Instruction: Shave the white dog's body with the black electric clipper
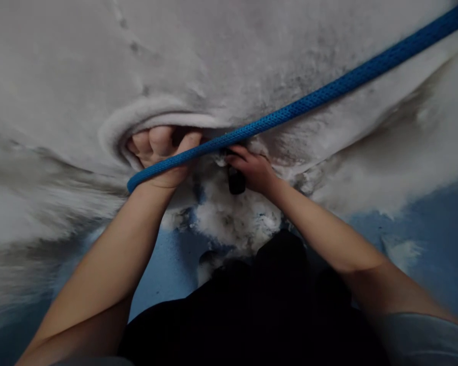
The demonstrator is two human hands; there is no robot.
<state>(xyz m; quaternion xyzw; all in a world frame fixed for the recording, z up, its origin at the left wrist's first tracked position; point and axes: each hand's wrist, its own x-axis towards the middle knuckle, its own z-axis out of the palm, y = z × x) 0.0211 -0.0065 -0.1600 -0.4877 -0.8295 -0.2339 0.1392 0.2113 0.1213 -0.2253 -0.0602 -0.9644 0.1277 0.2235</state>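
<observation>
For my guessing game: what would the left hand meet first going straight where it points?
The left hand would probably meet the pale, curved rim just ahead of it, though depth is unclear.

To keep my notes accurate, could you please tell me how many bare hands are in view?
2: the left hand, its fingers curled at a fold of the white fleece, and the right hand, holding a black object.

Prob. wkshop: fluff on blue flr
</observation>
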